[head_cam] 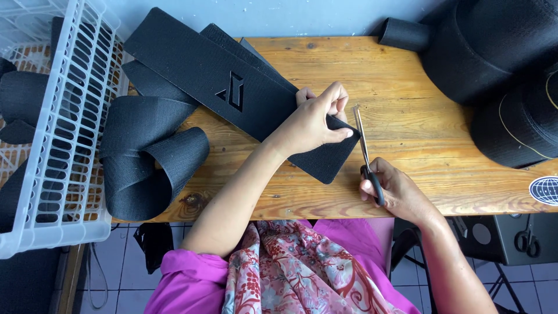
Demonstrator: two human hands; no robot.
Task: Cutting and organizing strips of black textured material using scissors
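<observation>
My left hand (317,119) presses down on the near end of a long black elastic band (209,72) that lies across the wooden table (407,116). The band has a cut-out shape near its middle. My right hand (392,189) grips the black handles of a pair of scissors (363,148). The blades point away from me, right beside the band's right edge, close to my left fingertips.
Loops of black band (145,157) curl at the table's left edge. A white plastic basket (64,116) holding more black band stands to the left. Large rolls of black webbing (494,52) fill the far right corner. A round sticker (544,190) sits at the right edge.
</observation>
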